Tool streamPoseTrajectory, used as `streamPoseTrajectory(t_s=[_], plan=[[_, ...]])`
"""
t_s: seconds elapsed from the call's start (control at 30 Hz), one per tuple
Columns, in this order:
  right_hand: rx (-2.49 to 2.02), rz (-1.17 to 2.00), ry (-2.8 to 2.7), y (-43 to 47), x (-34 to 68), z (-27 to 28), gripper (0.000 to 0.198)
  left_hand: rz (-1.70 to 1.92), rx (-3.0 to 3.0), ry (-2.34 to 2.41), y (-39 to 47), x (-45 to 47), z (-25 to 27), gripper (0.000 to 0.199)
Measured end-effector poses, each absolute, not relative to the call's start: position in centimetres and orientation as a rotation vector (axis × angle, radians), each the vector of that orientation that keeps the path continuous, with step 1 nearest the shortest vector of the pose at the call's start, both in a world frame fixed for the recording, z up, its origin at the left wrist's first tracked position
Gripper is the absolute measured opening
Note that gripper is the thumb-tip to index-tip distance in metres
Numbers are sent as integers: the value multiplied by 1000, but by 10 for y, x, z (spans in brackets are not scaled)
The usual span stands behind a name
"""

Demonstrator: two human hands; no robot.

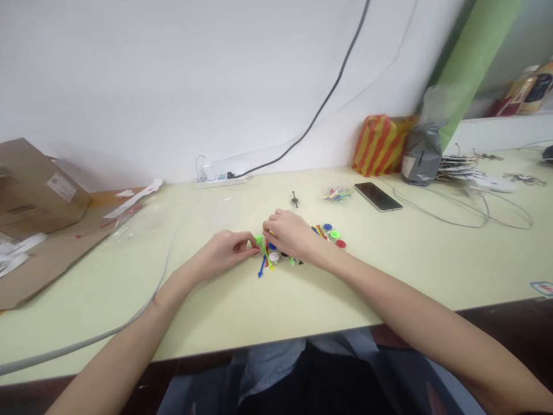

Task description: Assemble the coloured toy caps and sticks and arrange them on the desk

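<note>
My left hand (228, 252) has thumb and index finger pinched together on a small bright green plastic piece (259, 240). Right beside it my right hand (290, 233) is bent over the pile with fingers curled closed; what they grip is hidden. Under and between the hands lie small plastic parts: a blue arrow (261, 268), a white round disc (273, 257), and red and yellow arrows partly covered. Past my right wrist sit a blue disc (328, 227), a green disc (334, 235) and a red disc (341, 244). A black spinner arrow (294, 200) lies behind my hands.
A clear bag of coloured arrows (337, 194) and a phone (377, 196) lie behind on the right. A power strip (222, 180) stands against the wall. Cardboard (47, 248) covers the left side. A grey cable (162, 276) runs across my left forearm.
</note>
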State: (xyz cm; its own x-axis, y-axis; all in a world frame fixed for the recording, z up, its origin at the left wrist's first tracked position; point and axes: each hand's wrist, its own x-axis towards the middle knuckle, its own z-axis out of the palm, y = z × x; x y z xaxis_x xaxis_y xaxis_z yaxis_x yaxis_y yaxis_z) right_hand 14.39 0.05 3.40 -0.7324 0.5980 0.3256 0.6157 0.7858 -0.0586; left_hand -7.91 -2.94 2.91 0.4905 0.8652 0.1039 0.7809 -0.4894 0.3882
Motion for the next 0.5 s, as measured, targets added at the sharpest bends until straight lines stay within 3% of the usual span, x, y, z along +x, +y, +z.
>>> streamPoseTrajectory(t_s=[0.3, 0.5], plan=[[-1075, -73, -2541, 9, 150, 31, 29, 425, 2465, 1404, -31, -79, 29, 29], [-1205, -11, -2308, 28, 161, 27, 20, 454, 2441, 1382, -35, -80, 35, 32]])
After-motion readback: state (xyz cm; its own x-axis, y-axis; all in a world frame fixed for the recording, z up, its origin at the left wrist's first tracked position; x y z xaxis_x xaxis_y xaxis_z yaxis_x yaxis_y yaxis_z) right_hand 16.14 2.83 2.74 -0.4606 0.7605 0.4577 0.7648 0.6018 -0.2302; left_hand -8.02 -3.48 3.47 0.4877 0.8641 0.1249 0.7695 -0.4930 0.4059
